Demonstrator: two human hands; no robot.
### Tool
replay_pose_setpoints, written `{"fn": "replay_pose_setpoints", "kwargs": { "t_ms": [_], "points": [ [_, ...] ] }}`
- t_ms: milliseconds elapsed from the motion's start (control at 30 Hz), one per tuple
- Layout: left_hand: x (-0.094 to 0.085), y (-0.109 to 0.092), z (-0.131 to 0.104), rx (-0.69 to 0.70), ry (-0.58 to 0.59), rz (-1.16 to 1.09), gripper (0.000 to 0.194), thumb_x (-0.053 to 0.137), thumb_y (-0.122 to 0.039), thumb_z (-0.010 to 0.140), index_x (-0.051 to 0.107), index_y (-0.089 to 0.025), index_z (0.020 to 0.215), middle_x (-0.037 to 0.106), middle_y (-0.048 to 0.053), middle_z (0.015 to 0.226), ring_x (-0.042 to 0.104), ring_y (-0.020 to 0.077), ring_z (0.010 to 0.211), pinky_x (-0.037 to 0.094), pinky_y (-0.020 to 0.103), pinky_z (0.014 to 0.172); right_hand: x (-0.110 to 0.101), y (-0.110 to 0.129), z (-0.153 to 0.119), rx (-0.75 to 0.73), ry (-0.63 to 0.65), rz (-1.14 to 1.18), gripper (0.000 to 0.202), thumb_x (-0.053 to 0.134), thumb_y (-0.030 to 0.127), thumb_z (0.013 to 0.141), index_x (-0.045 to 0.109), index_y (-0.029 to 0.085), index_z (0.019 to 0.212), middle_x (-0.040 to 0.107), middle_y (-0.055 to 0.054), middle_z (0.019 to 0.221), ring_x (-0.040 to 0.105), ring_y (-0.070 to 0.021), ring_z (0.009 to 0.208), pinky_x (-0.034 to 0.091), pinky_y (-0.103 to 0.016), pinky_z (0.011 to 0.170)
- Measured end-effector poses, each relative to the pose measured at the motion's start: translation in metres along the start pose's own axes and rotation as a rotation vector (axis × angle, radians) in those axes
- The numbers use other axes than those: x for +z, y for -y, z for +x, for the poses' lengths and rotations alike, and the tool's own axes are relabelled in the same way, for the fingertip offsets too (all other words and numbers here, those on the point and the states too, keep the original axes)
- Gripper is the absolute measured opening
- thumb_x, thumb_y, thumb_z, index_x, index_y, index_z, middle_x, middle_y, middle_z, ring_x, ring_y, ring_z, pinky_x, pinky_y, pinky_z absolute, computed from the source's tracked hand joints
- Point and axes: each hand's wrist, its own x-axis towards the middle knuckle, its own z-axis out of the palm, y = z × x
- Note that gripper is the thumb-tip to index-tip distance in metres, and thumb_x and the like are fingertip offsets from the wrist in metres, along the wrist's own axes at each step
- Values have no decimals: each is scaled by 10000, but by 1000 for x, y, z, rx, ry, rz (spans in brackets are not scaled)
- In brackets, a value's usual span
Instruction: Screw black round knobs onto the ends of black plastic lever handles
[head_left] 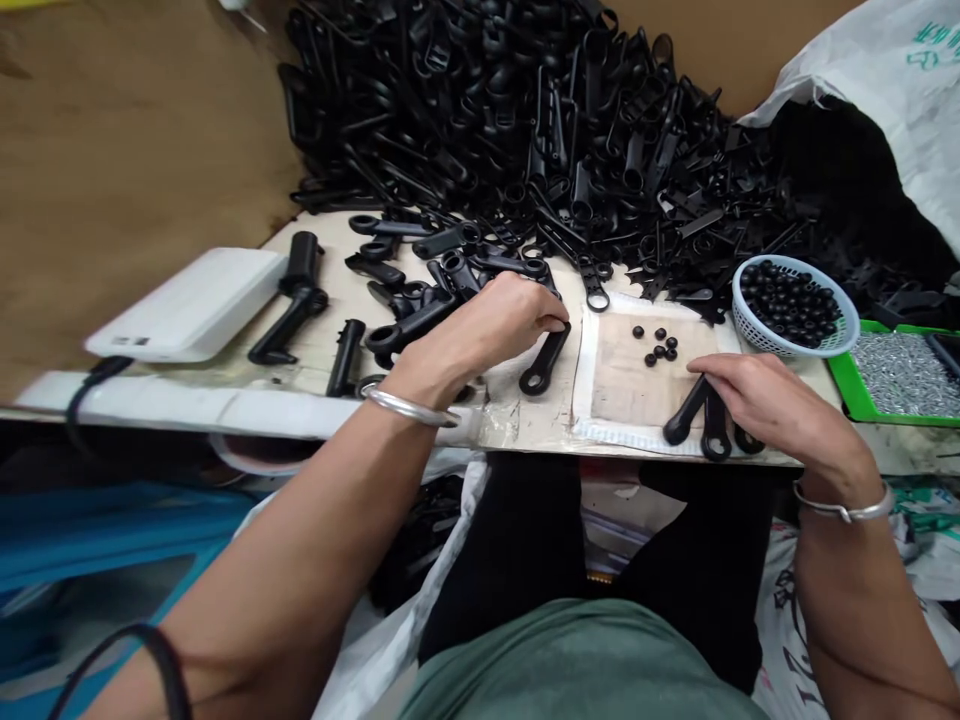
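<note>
My left hand (517, 310) is closed in a pinch at the upper end of a black plastic arm (553, 350), whose ringed lower end points towards me on the table. On the right, my right hand (769, 395) has its fingers closed on the top of another black plastic arm (684, 412), tilted over the front edge of a pale cloth pad (630, 375). Beside it, partly under the hand, lie similar black parts, one a ringed piece (715, 430). Several small black beads (660, 352) rest on the pad between my hands.
A large heap of black plastic parts (480, 110) fills the back. To the right stand a pale blue basket (795, 345) of black beads and a green tray (859, 385) of small metal pieces. At left are a white box (195, 300) with a cable and a jointed black part (300, 300).
</note>
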Motion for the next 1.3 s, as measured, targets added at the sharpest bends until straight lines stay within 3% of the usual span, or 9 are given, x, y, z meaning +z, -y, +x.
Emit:
{"fn": "replay_pose_setpoints", "kwargs": {
  "t_ms": [133,233,367,467,600,767,967,1100,1300],
  "points": [
    [-22,-33,-4,6,19,1,212,537,-193,893,745,-185,851,736,26,835,673,184,791,473,288,761,2,-5,16,-18,113,-64,379,431,127,899,705,222,1142,742,-55,1041,670,-227,972,465,-332,837],
    [-26,-68,-7,-35,36,-37,224,530,-137,903,744,-166,843,731,40,813,684,192,798,485,302,780,1,-3,23,-2,152,-96,357,434,138,913,709,232,1119,733,-60,1027,655,-211,921,437,-314,792],
    [-3,-109,-9,-66,97,-65,238,504,-88,909,726,-145,847,715,75,808,681,195,779,498,290,735,3,5,26,10,196,-162,306,396,204,957,702,211,963,713,-79,909,635,-210,842,377,-308,696],
    [21,-123,-7,-73,125,-21,262,455,-78,926,702,-121,850,703,108,855,683,217,786,497,293,686,8,10,27,47,166,-224,291,397,245,970,665,184,875,695,-95,859,628,-211,800,349,-315,668],
    [30,-121,-10,-134,97,-104,240,460,-79,941,692,-136,925,708,88,900,688,200,803,507,285,725,8,11,22,69,114,-177,278,418,278,979,668,192,894,715,-84,878,643,-215,799,361,-317,669],
    [13,-103,-31,-237,0,-41,167,538,-174,959,696,-155,1008,711,91,1036,658,251,993,508,331,832,4,13,-7,128,-114,-75,225,485,248,973,701,205,1013,743,-60,951,672,-223,857,427,-321,705],
    [18,-100,-47,-277,203,53,153,555,-251,963,676,-169,1009,693,73,1002,626,267,1010,510,338,795,29,46,-45,-117,-159,-91,213,645,240,897,661,223,1109,702,-45,1073,625,-213,929,484,-309,694],
    [25,-109,-51,-310,169,44,176,510,-246,983,659,-166,1034,669,85,972,629,257,989,513,337,790,50,58,-50,-145,-248,-214,236,661,224,879,643,198,1112,690,-56,1056,596,-229,883,467,-324,644],
    [27,-106,-45,-342,121,-125,185,501,-232,980,664,-163,1033,682,91,995,659,238,966,510,317,807,61,46,-49,-234,-384,-222,193,586,255,933,642,167,1095,685,-83,1022,589,-233,909,453,-326,698]
  ]
}}
